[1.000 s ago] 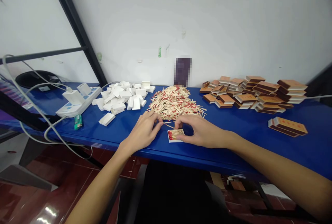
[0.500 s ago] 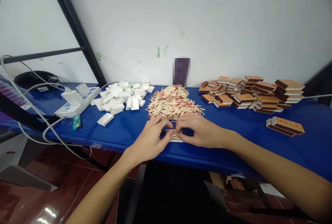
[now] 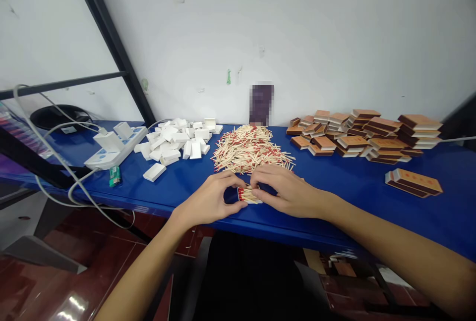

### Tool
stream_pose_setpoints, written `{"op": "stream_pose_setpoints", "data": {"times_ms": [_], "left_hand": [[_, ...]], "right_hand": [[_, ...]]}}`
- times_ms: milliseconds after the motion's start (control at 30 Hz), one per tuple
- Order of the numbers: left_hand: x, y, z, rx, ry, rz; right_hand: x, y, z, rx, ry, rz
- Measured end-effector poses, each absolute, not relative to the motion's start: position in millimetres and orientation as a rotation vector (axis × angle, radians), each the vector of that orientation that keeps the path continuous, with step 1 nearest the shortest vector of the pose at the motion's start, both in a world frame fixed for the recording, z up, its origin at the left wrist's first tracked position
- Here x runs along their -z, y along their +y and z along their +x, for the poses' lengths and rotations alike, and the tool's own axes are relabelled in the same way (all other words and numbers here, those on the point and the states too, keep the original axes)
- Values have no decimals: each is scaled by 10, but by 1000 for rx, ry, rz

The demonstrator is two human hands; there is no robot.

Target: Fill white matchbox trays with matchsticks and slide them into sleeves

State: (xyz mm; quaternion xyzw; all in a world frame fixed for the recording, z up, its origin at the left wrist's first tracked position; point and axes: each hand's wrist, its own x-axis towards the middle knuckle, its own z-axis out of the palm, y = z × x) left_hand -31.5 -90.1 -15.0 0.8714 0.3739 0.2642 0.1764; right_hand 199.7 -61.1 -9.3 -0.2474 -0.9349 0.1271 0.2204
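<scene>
A small white matchbox tray (image 3: 259, 202) lies on the blue table near its front edge, filled with matches (image 3: 247, 195) whose red heads show at the left end. My left hand (image 3: 208, 197) grips the tray's left end, thumb on the near side and fingertips on the far side. Over the right part, the thumb and fingers of my right hand (image 3: 284, 191) close on matches in the tray; its palm hides that end. Just behind both hands rises a loose heap of matches (image 3: 245, 147) with red heads.
White empty trays (image 3: 171, 137) are piled at back left, with one lone tray (image 3: 154, 172) in front. Orange and brown matchboxes (image 3: 349, 135) are stacked at right; two more (image 3: 414, 182) lie nearer. A power strip (image 3: 111, 150) with cables and a green packet (image 3: 115, 176) sit far left.
The left hand's thumb and fingers have spread apart along the tray's left end, uncovering the red match heads. The right hand stays at the tray. The view has shifted slightly.
</scene>
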Motion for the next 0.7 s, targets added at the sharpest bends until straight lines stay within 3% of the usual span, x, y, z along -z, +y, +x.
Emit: {"op": "stream_pose_setpoints", "data": {"times_ms": [700], "left_hand": [[171, -869, -309, -805, 1016, 2468]], "right_hand": [[92, -620, 1994, -244, -2616, -624]]}}
